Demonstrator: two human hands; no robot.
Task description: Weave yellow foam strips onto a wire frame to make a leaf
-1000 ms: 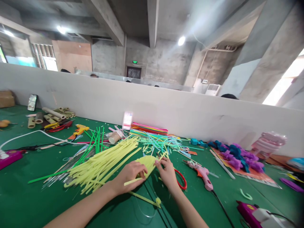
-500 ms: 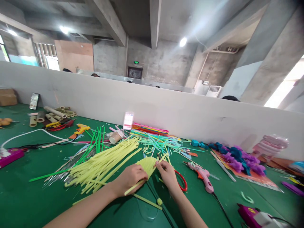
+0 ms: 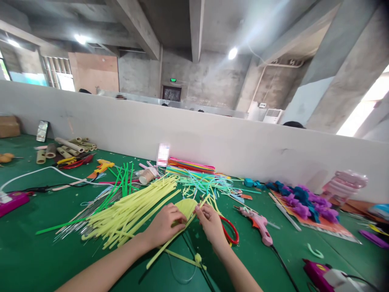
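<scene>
Between my hands is a rounded, pale yellow piece point(image 3: 186, 207) made of chenille stems laid side by side. My left hand point(image 3: 166, 225) is closed on its left side, fingers curled over it. At its right edge, my right hand point(image 3: 211, 223) pinches a yellow chenille stem point(image 3: 157, 258), whose long tail runs under my left fingers to the lower left. Below, a small yellow ball point(image 3: 198, 258) sits on a thin dark stem, near another yellow chenille stem point(image 3: 182, 258) on the table. Red-handled scissors point(image 3: 236, 230) lie beside my right hand, their blades partly hidden.
A large pile of yellow chenille stems point(image 3: 130, 211) lies left, with green ones point(image 3: 126, 180) behind. A pink glue gun point(image 3: 259, 225) with its cord is on the right, near purple and teal fuzzy pieces point(image 3: 304, 202). A white partition point(image 3: 243, 142) borders the green table point(image 3: 273, 271) at the back.
The yellow stem's loose end now reaches farther to the lower left and lies along the piece's edge. My left fingers have loosened and shifted up, and the piece has turned slightly.
</scene>
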